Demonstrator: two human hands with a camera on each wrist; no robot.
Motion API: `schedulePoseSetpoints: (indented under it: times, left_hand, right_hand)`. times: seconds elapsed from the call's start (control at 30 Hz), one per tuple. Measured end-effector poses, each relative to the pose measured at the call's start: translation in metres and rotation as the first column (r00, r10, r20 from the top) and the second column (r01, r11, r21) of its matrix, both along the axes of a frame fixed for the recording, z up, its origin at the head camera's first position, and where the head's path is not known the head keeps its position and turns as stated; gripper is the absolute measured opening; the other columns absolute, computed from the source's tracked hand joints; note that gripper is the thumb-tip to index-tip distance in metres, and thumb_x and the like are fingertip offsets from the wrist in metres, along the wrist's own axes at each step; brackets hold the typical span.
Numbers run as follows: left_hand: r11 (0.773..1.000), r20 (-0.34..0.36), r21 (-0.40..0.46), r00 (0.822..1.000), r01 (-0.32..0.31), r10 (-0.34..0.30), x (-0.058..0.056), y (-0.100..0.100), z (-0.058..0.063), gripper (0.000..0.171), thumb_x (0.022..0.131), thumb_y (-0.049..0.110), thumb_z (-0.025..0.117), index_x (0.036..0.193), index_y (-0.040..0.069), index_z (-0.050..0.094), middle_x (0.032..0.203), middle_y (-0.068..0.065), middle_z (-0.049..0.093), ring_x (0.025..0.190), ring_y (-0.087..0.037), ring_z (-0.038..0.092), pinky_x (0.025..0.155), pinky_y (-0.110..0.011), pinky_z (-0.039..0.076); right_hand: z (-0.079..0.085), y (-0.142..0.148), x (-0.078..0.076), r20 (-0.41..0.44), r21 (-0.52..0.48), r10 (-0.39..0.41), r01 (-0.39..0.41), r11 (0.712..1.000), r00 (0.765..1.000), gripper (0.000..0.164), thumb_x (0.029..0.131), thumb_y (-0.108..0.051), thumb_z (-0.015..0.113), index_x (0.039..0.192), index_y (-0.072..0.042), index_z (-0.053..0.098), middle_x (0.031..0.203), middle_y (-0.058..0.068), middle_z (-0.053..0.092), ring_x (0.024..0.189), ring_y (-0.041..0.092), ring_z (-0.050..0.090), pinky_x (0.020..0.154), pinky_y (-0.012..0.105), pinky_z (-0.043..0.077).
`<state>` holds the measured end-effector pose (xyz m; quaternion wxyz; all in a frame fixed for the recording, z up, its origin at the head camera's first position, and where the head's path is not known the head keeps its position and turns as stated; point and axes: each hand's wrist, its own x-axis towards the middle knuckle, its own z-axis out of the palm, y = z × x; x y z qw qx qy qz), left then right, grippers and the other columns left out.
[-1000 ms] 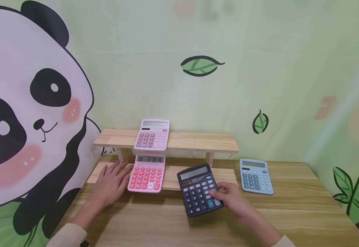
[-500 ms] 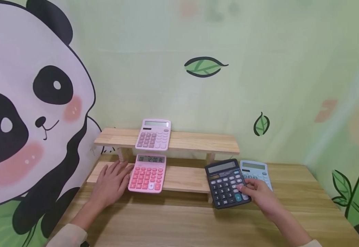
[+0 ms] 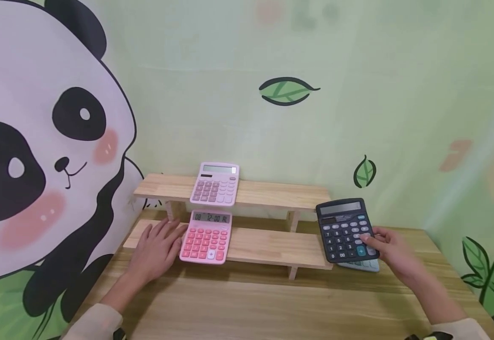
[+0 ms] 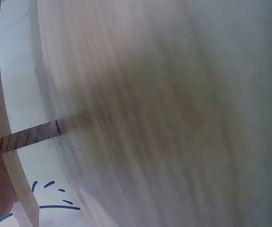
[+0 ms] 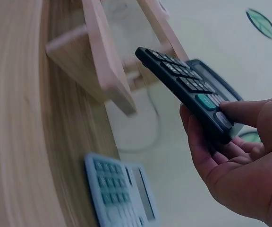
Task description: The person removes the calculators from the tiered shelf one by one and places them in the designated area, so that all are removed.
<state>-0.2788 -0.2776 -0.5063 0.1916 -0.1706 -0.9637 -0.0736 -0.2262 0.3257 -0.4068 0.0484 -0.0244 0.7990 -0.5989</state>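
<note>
A black calculator (image 3: pixel 346 231) hangs in the air just past the right end of the lower shelf (image 3: pixel 276 245), its edge pinched between thumb and fingers of a person's right hand (image 3: pixel 395 255), above a blue calculator (image 5: pixel 119 189) near the worktop's (image 3: pixel 251 311) back edge. The left hand (image 3: pixel 155 252), fingers loosely extended, lies at the shelf's left end beside a pink calculator (image 3: pixel 206 243).

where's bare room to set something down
Free: upper shelf beside lilac calculator, lower shelf right of pink calculator, table in front of shelves. Crowded: lower shelf's left end (left hand); right of shelves (black calculator, blue calculator).
</note>
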Motion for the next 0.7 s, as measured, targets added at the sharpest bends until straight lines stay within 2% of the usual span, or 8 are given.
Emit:
schedulePoseSetpoints:
  times: [0.23, 0.47, 0.7]
  left_hand:
    - [1.0, 0.009, 0.002, 1.0, 0.004, -0.004, 0.0, 0.002, 0.001, 0.052, 0.112, 0.044, 0.042, 0.157, 0.021, 0.054, 0.163, -0.011, 0.047, 0.156, -0.039, 0.03, 0.124, -0.069, 0.018]
    - [1.0, 0.003, -0.008, 1.0, 0.0, 0.0, -0.001, 0.002, 0.001, 0.052, 0.112, 0.044, 0.043, 0.156, 0.021, 0.055, 0.162, -0.011, 0.048, 0.155, -0.04, 0.032, 0.124, -0.069, 0.019]
    - [1.0, 0.007, -0.005, 1.0, 0.007, -0.007, -0.002, 0.0, 0.001, 0.051, 0.112, 0.043, 0.043, 0.156, 0.02, 0.055, 0.162, -0.011, 0.048, 0.154, -0.041, 0.033, 0.124, -0.069, 0.019]
  right_hand:
    - [0.003, 0.041, 0.002, -0.022, 0.046, -0.019, 0.02, 0.999, 1.0, 0.056, 0.112, -0.024, 0.057, 0.143, 0.02, 0.041, 0.105, -0.011, 0.077, 0.094, 0.006, 0.073, 0.082, 0.024, 0.059]
    - [-0.008, 0.072, 0.006, -0.023, 0.056, -0.053, 0.054, 0.997, 0.998, 0.053, 0.112, -0.023, 0.058, 0.142, 0.019, 0.047, 0.105, -0.007, 0.079, 0.093, 0.009, 0.074, 0.08, 0.028, 0.061]
    - [-0.025, 0.095, 0.012, 0.018, 0.128, -0.123, 0.12, 0.984, 0.992, 0.065, 0.113, -0.029, 0.053, 0.149, 0.021, 0.031, 0.104, -0.014, 0.07, 0.092, 0.004, 0.069, 0.081, 0.025, 0.059]
